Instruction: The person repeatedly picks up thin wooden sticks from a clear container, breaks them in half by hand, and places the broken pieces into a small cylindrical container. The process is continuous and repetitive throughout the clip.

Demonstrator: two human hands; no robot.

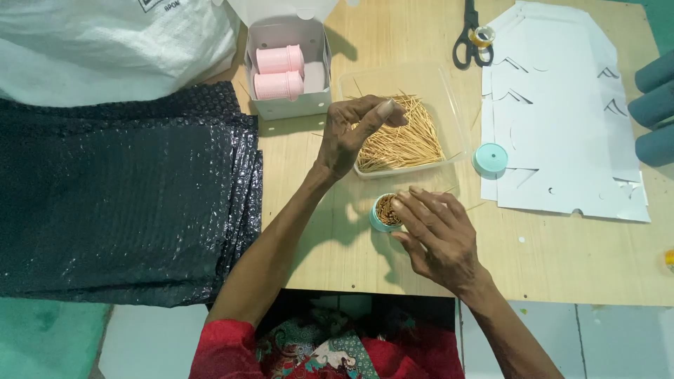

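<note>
- A white woven sack (105,49) with a small dark printed label at its top edge is lying at the far left, and a stack of black bubble-wrap sheets (126,189) is spreading across the left of the pale wooden tabletop (562,260), within reach of the work.
- A small white cardboard box (288,105) is standing open just beyond the stack, its lid flap turned back; two pink cylindrical plastic containers (279,72) are lying side by side inside it.
- The left hand (354,133) is hovering over the near edge of a clear, shallow plastic tray (393,77). The fingers are curling in with thumb meeting fingertips, as in a pinch; whether any sticks are held cannot be told.
- The tray is holding a loose heap of thin wooden toothpicks (404,137), kept directly behind the work so that the reach is short.
- The right hand (439,235) is steadying a small teal cylindrical plastic container (383,213), upright on the table just in front of the tray. The fingers are resting on its rim and side in a loose grip; the open mouth is showing toothpick ends packed inside.
- A round teal lid (490,158) is lying apart, right of the tray, on the edge of flat white die-cut carton blanks (569,112).
- Black-handled scissors (469,38) are lying at the top, touching the blanks.
</note>
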